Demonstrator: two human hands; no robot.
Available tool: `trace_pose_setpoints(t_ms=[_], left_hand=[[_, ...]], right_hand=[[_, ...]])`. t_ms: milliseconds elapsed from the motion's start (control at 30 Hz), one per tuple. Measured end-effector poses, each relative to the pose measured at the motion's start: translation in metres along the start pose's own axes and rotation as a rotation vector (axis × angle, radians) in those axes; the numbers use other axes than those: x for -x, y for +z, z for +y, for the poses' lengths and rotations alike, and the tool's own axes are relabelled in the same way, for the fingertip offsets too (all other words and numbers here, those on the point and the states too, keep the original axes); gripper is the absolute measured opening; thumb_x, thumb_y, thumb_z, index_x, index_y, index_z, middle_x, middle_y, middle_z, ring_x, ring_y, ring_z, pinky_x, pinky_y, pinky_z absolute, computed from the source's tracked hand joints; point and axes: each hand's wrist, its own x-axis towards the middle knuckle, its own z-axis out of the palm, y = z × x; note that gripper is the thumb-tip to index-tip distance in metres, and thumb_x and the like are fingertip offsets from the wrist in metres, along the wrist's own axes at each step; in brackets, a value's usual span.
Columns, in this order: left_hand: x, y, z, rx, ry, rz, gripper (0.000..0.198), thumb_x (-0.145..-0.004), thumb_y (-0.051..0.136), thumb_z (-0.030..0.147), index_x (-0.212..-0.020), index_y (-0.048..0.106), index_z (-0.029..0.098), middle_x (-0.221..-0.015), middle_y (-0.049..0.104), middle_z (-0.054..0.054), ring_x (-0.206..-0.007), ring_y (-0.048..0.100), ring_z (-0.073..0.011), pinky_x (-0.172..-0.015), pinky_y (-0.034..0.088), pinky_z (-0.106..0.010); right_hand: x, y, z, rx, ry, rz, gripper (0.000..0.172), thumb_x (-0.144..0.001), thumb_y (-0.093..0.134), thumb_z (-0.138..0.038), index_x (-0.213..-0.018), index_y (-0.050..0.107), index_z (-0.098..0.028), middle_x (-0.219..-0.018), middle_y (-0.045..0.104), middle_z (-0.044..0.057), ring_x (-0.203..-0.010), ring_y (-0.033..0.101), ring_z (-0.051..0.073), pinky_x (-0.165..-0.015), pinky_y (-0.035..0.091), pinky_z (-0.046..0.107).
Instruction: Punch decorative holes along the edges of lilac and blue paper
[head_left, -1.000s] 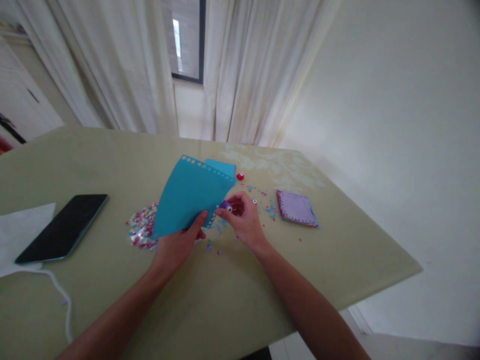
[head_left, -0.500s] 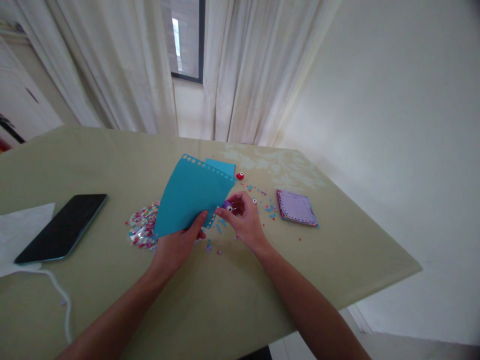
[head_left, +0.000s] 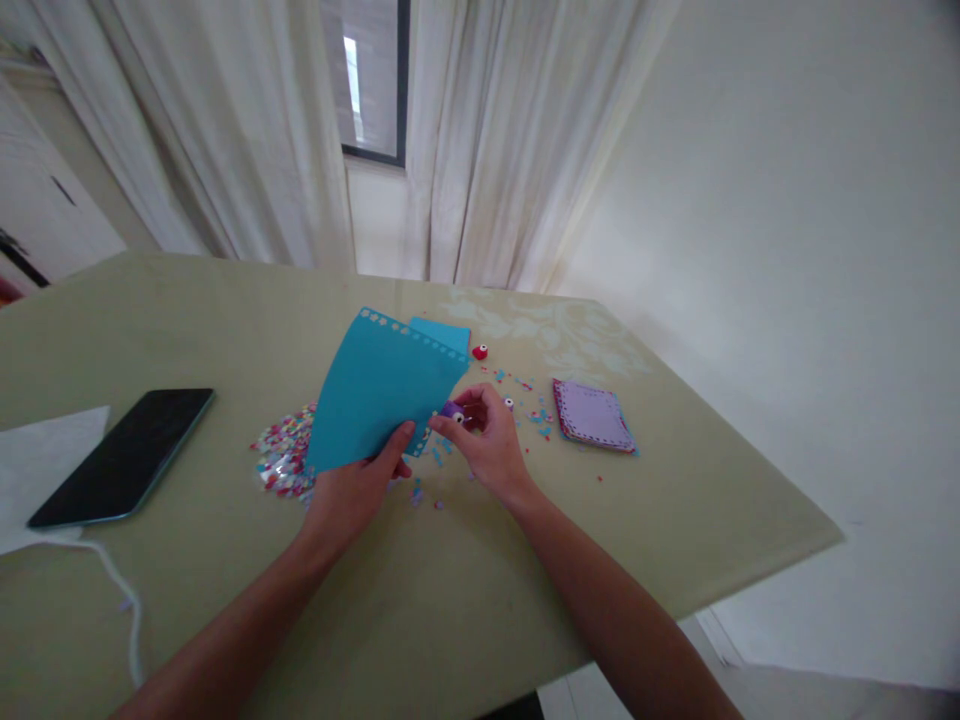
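Observation:
A sheet of blue paper (head_left: 382,390) is pinched at its lower edge by my left hand (head_left: 360,485), thumb on top. Small shapes are punched in a row along its top edge, and more holes show at the lower right edge. My right hand (head_left: 487,435) is closed around a small purple craft punch (head_left: 452,411), set at the right edge of the sheet. The fingers hide part of the punch. A red craft punch (head_left: 480,352) lies behind the right hand, and another small punch (head_left: 509,403) is partly hidden beside the knuckles.
A heap of colourful confetti (head_left: 285,455) lies left of the sheet. More blue paper (head_left: 442,334) rests behind it. Stacked purple and coloured papers with punched edges (head_left: 595,415) sit at the right. A black tablet (head_left: 127,455), white paper (head_left: 56,440) and a white cable (head_left: 135,620) occupy the left.
The sheet has tilted very slightly left. Both hands keep nearly the same position, with the purple punch still at the paper's edge.

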Motion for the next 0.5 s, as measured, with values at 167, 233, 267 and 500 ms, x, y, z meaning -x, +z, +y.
trace_pose_setpoints(t_ms=[167,233,267,500], left_hand=[[0.0,0.0003,-0.0007,-0.022,-0.011,0.009,0.047,-0.078,0.061,0.065,-0.048,0.067,0.03,-0.061,0.075,-0.005,-0.063,0.072,-0.0266,-0.073,0.057,-0.038],[-0.0004,0.0006,-0.0013,-0.034,-0.038,0.004,0.047,-0.078,0.061,0.066,-0.048,0.068,0.03,-0.062,0.076,-0.006,-0.063,0.072,-0.0271,-0.072,0.057,-0.038],[-0.0006,0.0007,-0.0015,-0.038,-0.045,-0.003,0.048,-0.077,0.06,0.067,-0.048,0.067,0.03,-0.063,0.076,-0.006,-0.064,0.072,-0.0274,-0.072,0.057,-0.039],[-0.0021,0.0006,-0.0051,-0.027,0.006,0.004,0.049,-0.078,0.059,0.071,-0.05,0.067,0.03,-0.063,0.076,-0.006,-0.067,0.072,-0.0278,-0.075,0.056,-0.039]], right_hand=[[0.0014,0.0,-0.0013,0.012,-0.005,-0.018,0.05,-0.073,0.094,-0.055,-0.095,0.062,-0.024,-0.086,0.068,0.0,-0.073,0.062,0.017,-0.065,0.05,0.031],[0.0019,-0.0002,-0.0018,0.021,-0.011,-0.016,0.049,-0.074,0.094,-0.054,-0.095,0.062,-0.024,-0.085,0.068,0.0,-0.072,0.062,0.017,-0.065,0.05,0.031],[0.002,-0.0003,-0.0019,0.021,-0.013,-0.013,0.049,-0.074,0.094,-0.054,-0.095,0.062,-0.024,-0.085,0.068,0.0,-0.072,0.062,0.017,-0.065,0.05,0.031],[0.0014,-0.0007,-0.0024,0.047,-0.027,-0.007,0.047,-0.075,0.094,-0.052,-0.095,0.062,-0.025,-0.085,0.068,0.0,-0.072,0.061,0.017,-0.065,0.049,0.031]])
